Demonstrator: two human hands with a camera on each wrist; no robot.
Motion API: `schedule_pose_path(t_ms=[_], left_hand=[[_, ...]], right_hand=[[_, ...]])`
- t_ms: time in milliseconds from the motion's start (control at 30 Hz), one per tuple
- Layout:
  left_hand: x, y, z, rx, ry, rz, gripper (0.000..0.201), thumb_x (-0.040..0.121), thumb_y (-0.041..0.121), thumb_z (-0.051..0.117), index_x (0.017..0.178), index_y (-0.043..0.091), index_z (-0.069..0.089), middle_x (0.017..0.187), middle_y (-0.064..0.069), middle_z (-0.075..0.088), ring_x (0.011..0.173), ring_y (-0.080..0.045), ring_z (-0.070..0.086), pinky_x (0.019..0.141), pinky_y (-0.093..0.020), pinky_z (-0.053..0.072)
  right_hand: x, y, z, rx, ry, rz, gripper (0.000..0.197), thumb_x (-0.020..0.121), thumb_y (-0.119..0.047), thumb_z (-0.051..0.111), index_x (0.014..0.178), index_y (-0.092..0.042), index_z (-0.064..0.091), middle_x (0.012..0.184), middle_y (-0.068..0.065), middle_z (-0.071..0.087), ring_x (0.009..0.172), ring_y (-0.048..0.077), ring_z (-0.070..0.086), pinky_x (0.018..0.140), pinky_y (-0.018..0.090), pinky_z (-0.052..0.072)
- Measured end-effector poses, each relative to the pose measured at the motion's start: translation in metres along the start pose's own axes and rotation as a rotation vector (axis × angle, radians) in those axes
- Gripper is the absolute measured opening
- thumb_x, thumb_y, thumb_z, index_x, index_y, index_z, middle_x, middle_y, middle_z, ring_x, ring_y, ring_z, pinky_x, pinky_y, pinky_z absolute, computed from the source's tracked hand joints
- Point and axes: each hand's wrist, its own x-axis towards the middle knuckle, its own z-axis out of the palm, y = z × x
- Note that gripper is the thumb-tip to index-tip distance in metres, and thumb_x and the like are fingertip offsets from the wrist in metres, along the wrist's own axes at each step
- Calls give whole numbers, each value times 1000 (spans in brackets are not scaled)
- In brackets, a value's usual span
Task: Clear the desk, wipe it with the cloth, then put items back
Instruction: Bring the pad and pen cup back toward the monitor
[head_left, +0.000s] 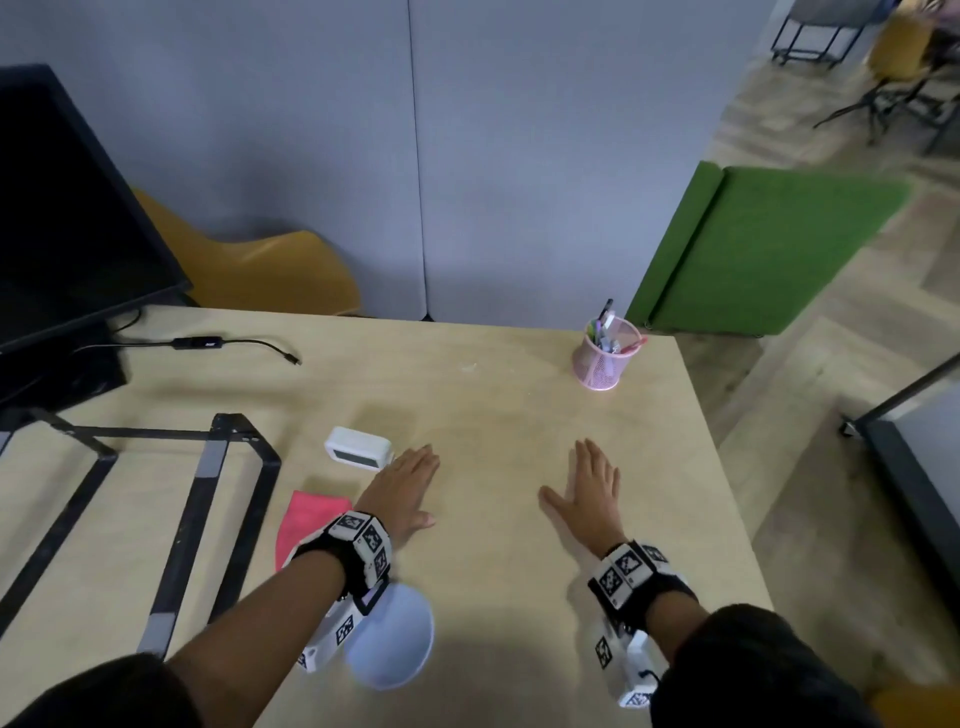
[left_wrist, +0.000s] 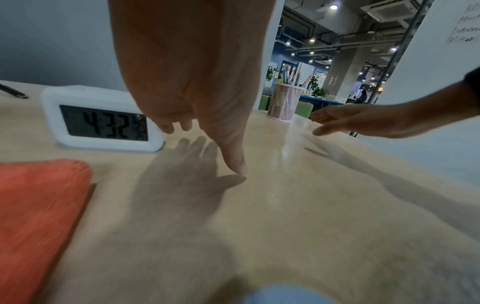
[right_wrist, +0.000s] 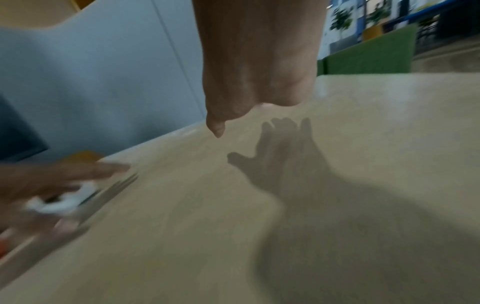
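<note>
Both hands hover flat, palms down, just above the wooden desk (head_left: 493, 405). My left hand (head_left: 410, 483) has straight fingers and holds nothing; its fingertips are close to a white digital clock (head_left: 358, 448) (left_wrist: 101, 121). A folded pink-red cloth (head_left: 306, 519) (left_wrist: 39, 216) lies on the desk to the left of that wrist. My right hand (head_left: 592, 483) is spread open over bare desk, also empty. A pink mesh pen cup (head_left: 602, 358) (left_wrist: 284, 102) with pens stands at the far right corner. A pale blue round object (head_left: 395, 639) lies under my left forearm.
A black monitor (head_left: 67, 208) stands at the far left with a cable and adapter (head_left: 202, 343) beside it. A black metal frame (head_left: 208, 499) lies on the left part of the desk. Grey partition panels rise behind; the desk's right edge drops to the floor.
</note>
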Motion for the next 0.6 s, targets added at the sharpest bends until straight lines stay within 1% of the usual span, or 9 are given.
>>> schedule_pose_path(t_ms=[100, 200, 333, 400, 467, 500, 533, 567, 600], left_hand=[[22, 1, -4, -6, -34, -30, 94, 80, 34, 70, 150, 14, 12, 160, -5, -1, 148, -24, 4, 120, -39, 13], [41, 1, -5, 10, -54, -48, 97, 80, 37, 69, 151, 15, 7, 160, -4, -6, 148, -23, 1, 120, -40, 14], [65, 1, -6, 42, -61, -60, 101, 80, 38, 70, 152, 15, 2, 160, -3, -12, 148, -22, -4, 121, -37, 12], [73, 1, -4, 65, -63, -59, 104, 78, 38, 71, 152, 16, 0, 159, -3, -14, 148, -22, -6, 121, -38, 12], [76, 0, -2, 85, -63, -58, 106, 77, 39, 72, 152, 18, 0, 159, -1, -15, 148, -21, -7, 121, -38, 14], [77, 0, -1, 86, -54, -58, 106, 77, 39, 72, 152, 19, 0, 159, 0, -16, 148, -20, -7, 120, -38, 15], [77, -1, 1, 81, -42, -58, 105, 77, 38, 72, 152, 20, 0, 159, 1, -16, 148, -20, -8, 120, -37, 16], [76, -1, 1, 73, -33, -58, 104, 77, 37, 71, 152, 21, 0, 159, 1, -17, 148, -19, -8, 119, -36, 16], [75, -1, 1, 69, -29, -57, 104, 78, 36, 71, 152, 22, -1, 159, 2, -18, 148, -19, -8, 119, -36, 15]], right_hand=[[49, 8, -30, 64, 112, 130, 95, 76, -37, 72, 146, -3, 18, 152, 14, 21, 141, 29, 18, 116, 45, 10], [90, 14, -54, 113, 173, 218, 101, 73, -36, 76, 146, -1, 15, 152, 16, 21, 141, 30, 18, 116, 47, 11], [131, 19, -71, 165, 232, 266, 110, 68, -35, 80, 146, -1, 10, 152, 19, 19, 141, 32, 19, 115, 44, 11], [147, 21, -72, 214, 266, 280, 113, 65, -32, 83, 146, -1, 11, 152, 18, 21, 141, 32, 20, 114, 43, 13], [162, 24, -72, 299, 294, 284, 113, 61, -30, 86, 145, -3, 16, 150, 15, 28, 139, 30, 27, 114, 44, 19], [169, 23, -72, 351, 323, 276, 108, 60, -30, 87, 143, -5, 22, 145, 14, 36, 134, 31, 35, 112, 46, 25], [176, 25, -71, 395, 353, 277, 99, 60, -30, 87, 137, -6, 29, 136, 13, 46, 127, 32, 44, 106, 46, 34], [180, 23, -71, 427, 380, 274, 89, 60, -29, 86, 130, -8, 36, 122, 9, 56, 116, 31, 54, 98, 43, 42], [182, 21, -71, 458, 390, 274, 78, 60, -28, 86, 122, -10, 41, 106, 2, 61, 105, 29, 60, 87, 37, 47]])
